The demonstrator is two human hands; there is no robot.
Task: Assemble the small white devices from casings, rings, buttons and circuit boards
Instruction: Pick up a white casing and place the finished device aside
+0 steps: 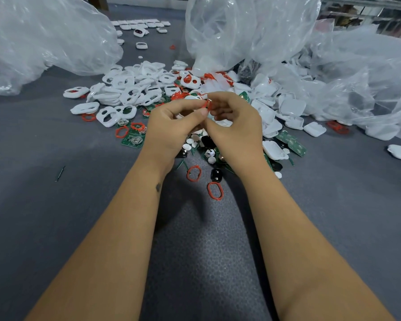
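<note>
Both hands meet above the pile of parts. My left hand point(171, 126) and my right hand point(234, 126) pinch one small red ring point(207, 104) between their fingertips. A bit of white casing point(225, 123) shows under my right fingers; which hand holds it I cannot tell. White casing frames point(125, 89) with two openings lie heaped behind the hands. Closed white casing backs point(289, 107) lie to the right. Green circuit boards point(131, 141), round white buttons point(190, 141) and black buttons point(216, 174) lie under and around the hands. Two loose red rings point(193, 173) point(215, 190) lie near my wrists.
Large clear plastic bags point(44, 38) point(248, 31) point(368, 84) ring the pile at left, back and right. Finished white devices point(140, 25) sit in rows at the far back. The grey mat point(79, 216) stretches toward me. A thin dark stick point(60, 173) lies at left.
</note>
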